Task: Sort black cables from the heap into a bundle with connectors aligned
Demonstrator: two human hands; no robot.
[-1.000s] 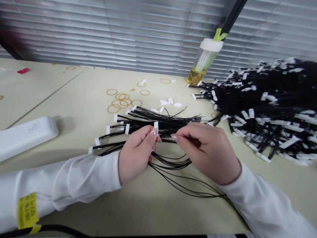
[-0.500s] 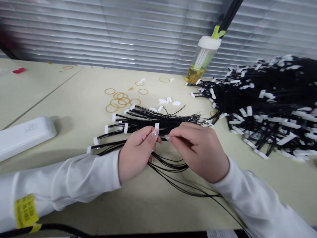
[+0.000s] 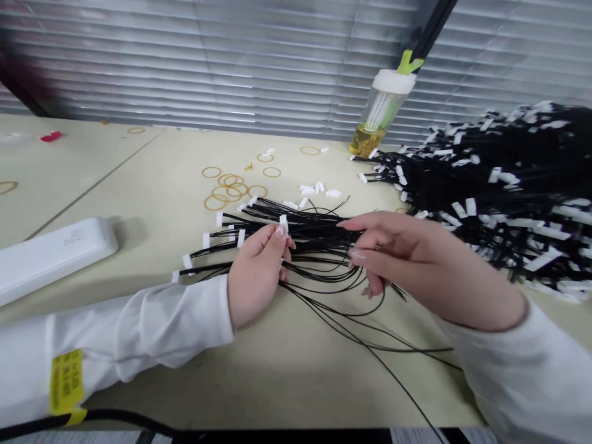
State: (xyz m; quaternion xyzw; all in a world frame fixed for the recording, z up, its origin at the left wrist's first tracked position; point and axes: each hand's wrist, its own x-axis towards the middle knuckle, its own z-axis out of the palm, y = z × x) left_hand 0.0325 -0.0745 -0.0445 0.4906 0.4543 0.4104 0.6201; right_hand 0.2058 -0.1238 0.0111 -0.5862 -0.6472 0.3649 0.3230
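My left hand (image 3: pixel 259 271) is closed around black wires with a white connector (image 3: pixel 283 223) pinched between thumb and forefinger. Loose ends of those wires (image 3: pixel 342 333) curve down and to the right. To the right, my right hand (image 3: pixel 407 259) has its thumb and forefinger apart over the wires; its other fingers are curled, and no grip on a wire can be made out. Behind both hands lies a row of black wires (image 3: pixel 319 231) with white connectors (image 3: pixel 206 240) at their left ends.
A large pile of black wires (image 3: pixel 522 191) with white connectors fills the right side. Yellow rubber bands (image 3: pixel 230 180) and small white connectors (image 3: pixel 319 187) lie farther back, near a bottle (image 3: pixel 382 111). A white case (image 3: pixel 60 256) is at left, with blinds behind the table (image 3: pixel 157 185).
My right hand has moved right, away from my left hand, and its thumb and forefinger have spread. The view has shifted slightly. My left hand still holds the connector.
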